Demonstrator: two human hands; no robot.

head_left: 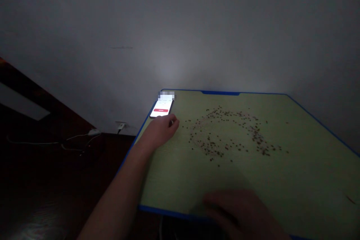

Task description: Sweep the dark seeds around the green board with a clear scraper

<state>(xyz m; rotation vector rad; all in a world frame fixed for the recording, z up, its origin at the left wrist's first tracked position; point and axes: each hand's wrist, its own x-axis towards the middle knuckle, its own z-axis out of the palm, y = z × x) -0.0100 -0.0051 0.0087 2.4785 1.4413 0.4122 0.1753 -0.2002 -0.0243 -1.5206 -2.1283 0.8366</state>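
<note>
My left hand [164,127] rests at the left side of the green table, just in front of a phone [161,108] with a lit screen and a red button. Its fingers are curled in; what they hold, if anything, is hidden. Over the near edge of the table is my right hand [239,206], dark and blurred, its fingers stretched out with a gap between them and nothing visible in it. Many small dark and pale bits, like beans or grains [209,146], lie scattered in a rough ring in the table's middle, to the right of my left hand.
The green tabletop [174,180] has a blue rim and stands against a grey wall [225,37]. On the left, a wall socket [120,125] with a plug and white cables [36,143] sit low by the dark floor. A thin reddish strip [350,199] lies at the right.
</note>
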